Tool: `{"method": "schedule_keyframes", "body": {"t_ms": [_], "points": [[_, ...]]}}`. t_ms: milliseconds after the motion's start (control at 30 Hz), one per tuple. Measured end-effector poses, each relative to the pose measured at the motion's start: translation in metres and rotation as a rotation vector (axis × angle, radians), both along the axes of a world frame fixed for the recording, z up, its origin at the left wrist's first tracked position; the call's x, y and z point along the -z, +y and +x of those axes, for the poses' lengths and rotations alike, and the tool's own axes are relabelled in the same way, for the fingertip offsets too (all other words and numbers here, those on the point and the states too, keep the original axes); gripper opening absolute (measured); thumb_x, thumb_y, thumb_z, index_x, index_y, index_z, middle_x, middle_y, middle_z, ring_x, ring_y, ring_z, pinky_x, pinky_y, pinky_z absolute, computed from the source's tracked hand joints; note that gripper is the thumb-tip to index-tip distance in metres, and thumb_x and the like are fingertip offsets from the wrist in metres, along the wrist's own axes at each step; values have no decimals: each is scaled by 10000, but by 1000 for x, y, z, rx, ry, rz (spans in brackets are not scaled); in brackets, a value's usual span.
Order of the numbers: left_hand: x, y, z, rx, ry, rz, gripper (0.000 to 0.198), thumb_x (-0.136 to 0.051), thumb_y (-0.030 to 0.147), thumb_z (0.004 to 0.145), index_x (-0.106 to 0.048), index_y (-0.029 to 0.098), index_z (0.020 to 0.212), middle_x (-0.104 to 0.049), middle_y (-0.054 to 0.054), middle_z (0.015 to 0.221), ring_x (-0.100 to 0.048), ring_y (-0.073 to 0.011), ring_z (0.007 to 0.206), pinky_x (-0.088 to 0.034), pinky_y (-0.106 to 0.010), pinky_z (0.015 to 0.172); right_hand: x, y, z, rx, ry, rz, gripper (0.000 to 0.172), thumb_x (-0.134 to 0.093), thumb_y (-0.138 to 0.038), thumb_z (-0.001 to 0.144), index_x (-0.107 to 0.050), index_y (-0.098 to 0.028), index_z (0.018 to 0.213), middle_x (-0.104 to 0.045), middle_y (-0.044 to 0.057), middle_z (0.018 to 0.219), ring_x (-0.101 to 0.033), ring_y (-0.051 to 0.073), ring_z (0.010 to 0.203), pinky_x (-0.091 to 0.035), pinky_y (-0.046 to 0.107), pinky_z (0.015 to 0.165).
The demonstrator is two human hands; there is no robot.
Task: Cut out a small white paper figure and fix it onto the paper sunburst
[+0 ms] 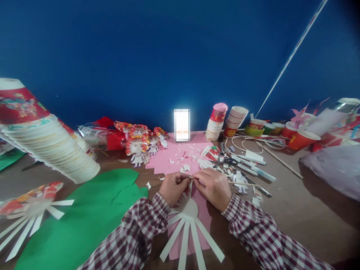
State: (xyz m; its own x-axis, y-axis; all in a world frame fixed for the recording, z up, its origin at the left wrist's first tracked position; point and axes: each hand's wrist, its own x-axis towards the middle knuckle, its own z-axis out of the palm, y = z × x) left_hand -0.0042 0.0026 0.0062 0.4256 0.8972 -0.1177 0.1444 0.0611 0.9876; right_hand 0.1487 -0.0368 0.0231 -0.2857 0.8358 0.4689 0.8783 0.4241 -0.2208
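In the head view a paper cup cut into splayed strips (189,208) lies over pink paper, its round base in the middle. My left hand (173,187) and my right hand (214,187) meet above it, fingers closed in a pinch on the tip of one raised strip (190,190). Several uncurled strips fan toward me. A thin stick (244,183) shows to the right of my right hand; whether the hand holds it is hidden. Another cut cup (30,210), with red and yellow curled pieces, lies at far left.
Green paper (84,221) spreads at left, below a leaning stack of paper cups (53,138). Paper lion figures (137,148) stand beyond the pink paper (168,157). At right are markers (253,168), scissors (230,161), more cup stacks (235,122) and a plastic bag (334,168).
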Motion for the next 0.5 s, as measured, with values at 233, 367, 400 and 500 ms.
{"method": "schedule_keyframes", "body": {"t_ms": [233, 367, 400, 500], "points": [[3, 2, 0, 0, -25, -35, 205, -571, 288, 667, -636, 119, 762, -573, 16, 505, -476, -76, 424, -362, -181, 416, 3, -1, 0, -25, 14, 21, 131, -465, -175, 819, -588, -181, 775, -587, 29, 726, -504, 146, 725, -354, 251, 663], [5, 3, -1, 10, -39, -60, 208, -584, 289, 658, -631, 115, 763, -610, -4, 559, -508, -84, 454, -389, -188, 444, 5, -2, 0, -31, 22, 32, 136, -461, -179, 822, -590, -180, 779, -589, 31, 724, -503, 148, 722, -354, 255, 663], [6, 4, -1, 14, -41, -65, 206, -587, 287, 656, -628, 115, 762, -611, -5, 563, -509, -84, 454, -390, -188, 444, 5, -2, 0, -34, 23, 35, 139, -460, -178, 823, -592, -179, 782, -589, 33, 724, -503, 148, 724, -355, 255, 665], [7, 5, -1, 26, -50, -67, 196, -591, 279, 654, -622, 116, 757, -601, 0, 551, -504, -81, 450, -382, -183, 437, 5, -2, 0, -30, 23, 41, 144, -458, -181, 825, -597, -178, 789, -589, 36, 726, -504, 150, 734, -359, 257, 669]]}}
